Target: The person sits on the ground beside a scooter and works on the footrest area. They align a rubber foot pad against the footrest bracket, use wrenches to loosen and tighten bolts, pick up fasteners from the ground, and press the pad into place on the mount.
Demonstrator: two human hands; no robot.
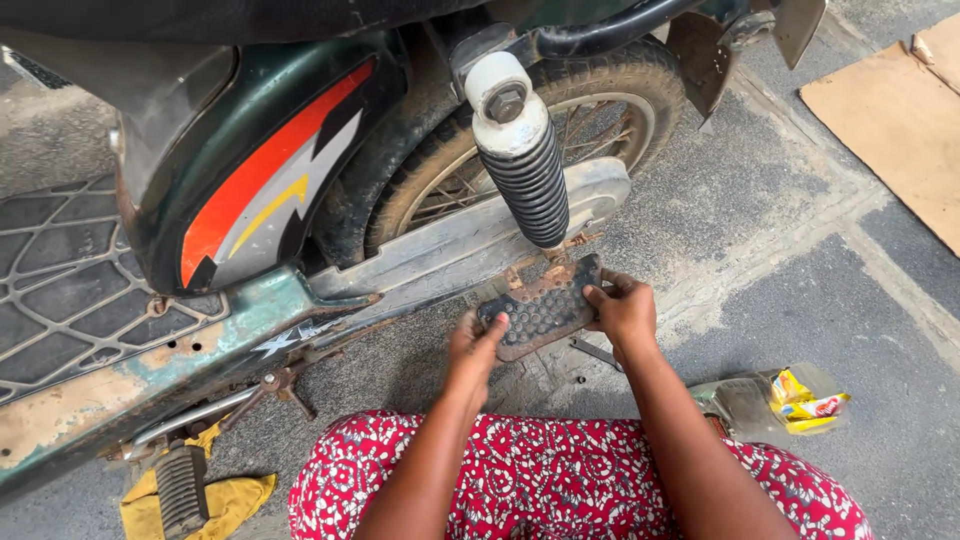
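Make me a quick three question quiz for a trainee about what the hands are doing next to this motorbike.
1. True or false: both hands hold the rusty studded black rubber footrest pad.
2. Which part stands directly above that pad? A) the black coil shock absorber with a white top B) the yellow cloth C) the brown cardboard sheet
3. Fill in: the clear plastic container with yellow packets lies on the ground on the person's ____ side.

Key: 1 true: the left hand and the right hand each keep a grip on one end. 2 A. 3 right.
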